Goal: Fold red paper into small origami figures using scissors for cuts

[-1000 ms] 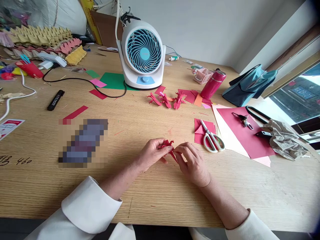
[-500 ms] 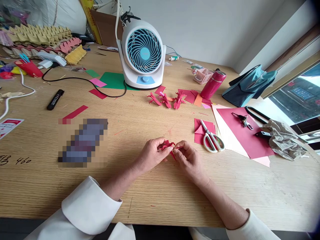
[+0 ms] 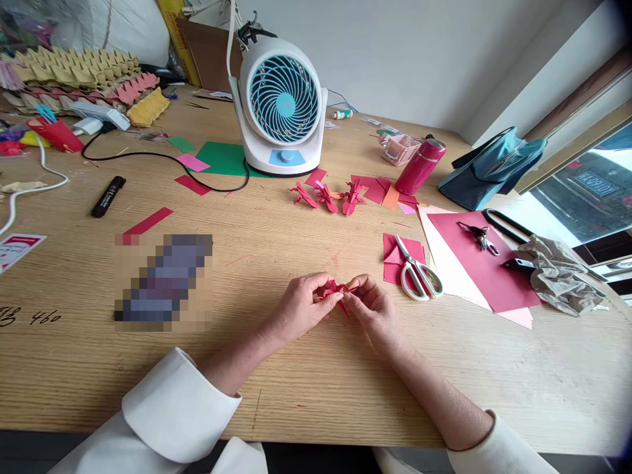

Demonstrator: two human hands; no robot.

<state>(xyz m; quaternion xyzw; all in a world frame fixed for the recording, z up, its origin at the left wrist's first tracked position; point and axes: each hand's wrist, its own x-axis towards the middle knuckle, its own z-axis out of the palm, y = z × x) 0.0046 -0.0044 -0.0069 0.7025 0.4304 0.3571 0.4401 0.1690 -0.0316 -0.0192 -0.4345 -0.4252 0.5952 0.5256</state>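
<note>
Between my two hands is a small piece of folded red paper point(image 3: 332, 288), held above the wooden table. My left hand point(image 3: 307, 303) pinches its left side between thumb and fingers. From the other side, my right hand point(image 3: 372, 308) grips a thin end of the same paper, its thumb close to my left thumb. The fingers hide part of the folds. Beyond my hands lie several similar red folded paper figures point(image 3: 326, 197). Right of my right hand, white-handled scissors point(image 3: 419, 273) rest partly on red paper squares point(image 3: 392, 270).
A white fan point(image 3: 284, 99) stands at the back. Behind the scissors are a red bottle point(image 3: 422, 164) and a blue bag point(image 3: 486, 171). Large red sheets point(image 3: 478, 263) with keys point(image 3: 478, 236) lie right. A blurred-out object point(image 3: 165, 283) and black marker point(image 3: 108, 196) lie left.
My right fingers have shifted slightly on the thin end of the red paper, and the thumb now sits nearer my left thumb. My left hand keeps its pinch.
</note>
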